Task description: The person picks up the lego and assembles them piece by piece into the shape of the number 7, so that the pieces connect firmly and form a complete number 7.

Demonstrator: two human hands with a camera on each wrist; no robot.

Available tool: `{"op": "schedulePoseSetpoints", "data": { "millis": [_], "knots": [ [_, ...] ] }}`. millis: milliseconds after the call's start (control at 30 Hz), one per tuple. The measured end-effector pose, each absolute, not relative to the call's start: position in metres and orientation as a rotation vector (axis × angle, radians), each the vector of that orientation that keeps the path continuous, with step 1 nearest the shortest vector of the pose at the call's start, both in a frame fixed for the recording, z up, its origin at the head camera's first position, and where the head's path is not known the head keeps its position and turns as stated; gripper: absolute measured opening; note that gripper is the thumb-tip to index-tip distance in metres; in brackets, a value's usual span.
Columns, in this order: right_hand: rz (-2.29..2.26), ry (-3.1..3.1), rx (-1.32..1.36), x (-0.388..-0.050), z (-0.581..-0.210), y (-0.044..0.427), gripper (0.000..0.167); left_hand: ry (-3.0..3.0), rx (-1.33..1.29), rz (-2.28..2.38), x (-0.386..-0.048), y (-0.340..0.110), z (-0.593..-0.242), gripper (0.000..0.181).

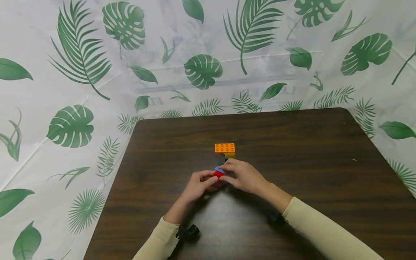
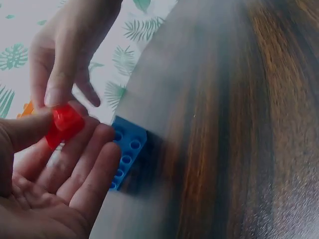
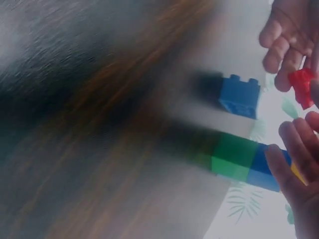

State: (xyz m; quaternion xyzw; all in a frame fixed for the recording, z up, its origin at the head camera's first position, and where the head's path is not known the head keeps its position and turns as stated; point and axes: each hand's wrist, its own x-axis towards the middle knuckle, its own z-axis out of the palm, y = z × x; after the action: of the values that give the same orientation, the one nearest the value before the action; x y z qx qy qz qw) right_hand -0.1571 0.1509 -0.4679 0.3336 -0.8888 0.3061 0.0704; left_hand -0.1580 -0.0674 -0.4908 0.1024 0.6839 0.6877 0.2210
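L hand [image 1: 197, 186] is pinching the red pc [image 2: 67, 123] — R hand [image 1: 245, 177] is touching it w/ the thumb, can't tell if gripping too. Pc is sitting btwn both hands, near the blue brick [image 3: 240, 97], on the near side of the orange-topped stack [image 1: 224, 148]; it's looking small, glossy — long axis unclear.

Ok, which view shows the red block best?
The left wrist view: the red block shows large and mostly uncovered. In the right wrist view it sits near the right edge, partly covered; in the head view it is small, between the left hand and the right hand.
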Motion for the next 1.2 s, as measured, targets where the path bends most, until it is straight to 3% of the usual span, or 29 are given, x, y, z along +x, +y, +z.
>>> {"op": "schedulePoseSetpoints", "data": {
  "millis": [267, 667, 800, 1067, 1200],
  "knots": [
    [0.66, -2.899, 0.914, -0.156, -0.482, 0.153, 0.028, 1.828, -0.025, 2.092, -0.175, -0.076, -0.477, 0.03],
    [1.118, -2.974, 0.726, -0.154, -0.494, 0.165, 0.008, 1.677, -0.087, 2.183, -0.197, -0.077, -0.456, 0.03],
    [1.293, -3.045, 0.649, -0.152, -0.491, 0.175, 0.014, 1.629, -0.121, 2.164, -0.202, -0.075, -0.448, 0.034],
    [1.074, -3.075, 0.573, -0.15, -0.486, 0.178, 0.022, 1.516, -0.185, 2.172, -0.211, -0.068, -0.44, 0.046],
    [0.832, -3.065, 0.691, -0.145, -0.49, 0.173, 0.04, 1.508, -0.207, 2.18, -0.214, -0.065, -0.439, 0.046]
  ]
}}
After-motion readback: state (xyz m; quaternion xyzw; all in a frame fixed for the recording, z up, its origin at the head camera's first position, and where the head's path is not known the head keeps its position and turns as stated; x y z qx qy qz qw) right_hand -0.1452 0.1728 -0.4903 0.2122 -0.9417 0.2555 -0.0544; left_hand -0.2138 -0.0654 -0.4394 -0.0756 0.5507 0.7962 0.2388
